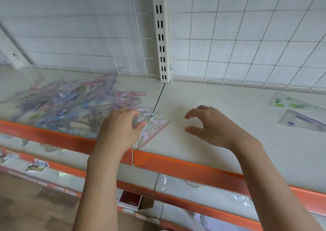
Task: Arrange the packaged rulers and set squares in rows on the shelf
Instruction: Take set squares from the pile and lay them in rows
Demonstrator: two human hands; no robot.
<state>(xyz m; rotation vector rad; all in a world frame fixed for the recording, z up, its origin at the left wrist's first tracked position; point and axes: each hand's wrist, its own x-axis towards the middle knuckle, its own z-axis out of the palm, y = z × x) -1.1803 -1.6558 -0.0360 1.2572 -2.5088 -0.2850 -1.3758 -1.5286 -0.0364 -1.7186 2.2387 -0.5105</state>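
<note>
A loose heap of packaged rulers and set squares in pink, blue and purple covers the left half of the white shelf. My left hand pinches a pink packaged set square at the heap's right edge, near the shelf seam. Just right of the seam, my right hand hovers over bare shelf with fingers loosely curled, holding nothing. Two packaged set squares lie flat at the far right: a green one behind and a purple one in front.
An orange lip runs along the shelf's front edge. A white wire grid and a slotted upright form the back. Lower shelves with clear packets and a dark red box show below.
</note>
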